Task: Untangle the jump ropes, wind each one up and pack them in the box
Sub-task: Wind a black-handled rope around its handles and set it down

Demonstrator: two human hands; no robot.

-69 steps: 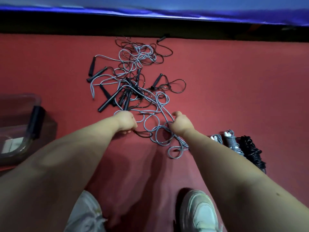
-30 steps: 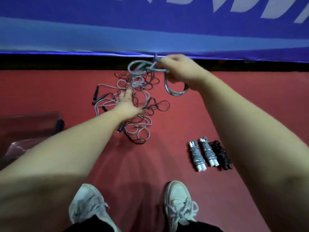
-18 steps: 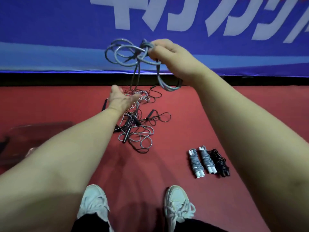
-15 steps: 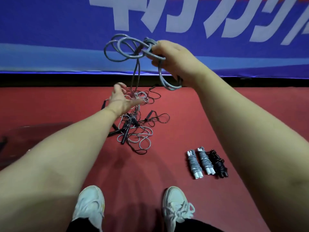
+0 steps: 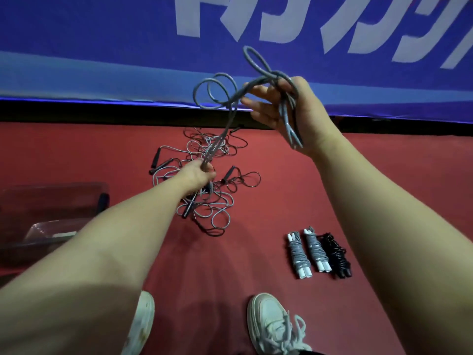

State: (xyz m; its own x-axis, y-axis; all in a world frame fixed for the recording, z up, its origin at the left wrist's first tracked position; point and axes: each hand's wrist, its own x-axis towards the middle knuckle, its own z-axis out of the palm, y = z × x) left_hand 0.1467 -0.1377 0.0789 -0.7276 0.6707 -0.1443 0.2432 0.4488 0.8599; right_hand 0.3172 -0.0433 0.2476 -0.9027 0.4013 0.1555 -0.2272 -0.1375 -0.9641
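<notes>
Three wound jump ropes (image 5: 317, 252), two grey and one black, lie side by side on the red floor (image 5: 281, 180) at four o'clock. At nine o'clock sits the clear box (image 5: 51, 201); a pale flat item (image 5: 64, 234) shows inside, too dim to identify. The tangle (image 5: 204, 201) lies at the centre. The right hand (image 5: 279, 103), raised at one o'clock, holds loops of a grey rope (image 5: 286, 119) in loosely curled fingers. The left hand (image 5: 198, 175) grips its strands above the tangle.
</notes>
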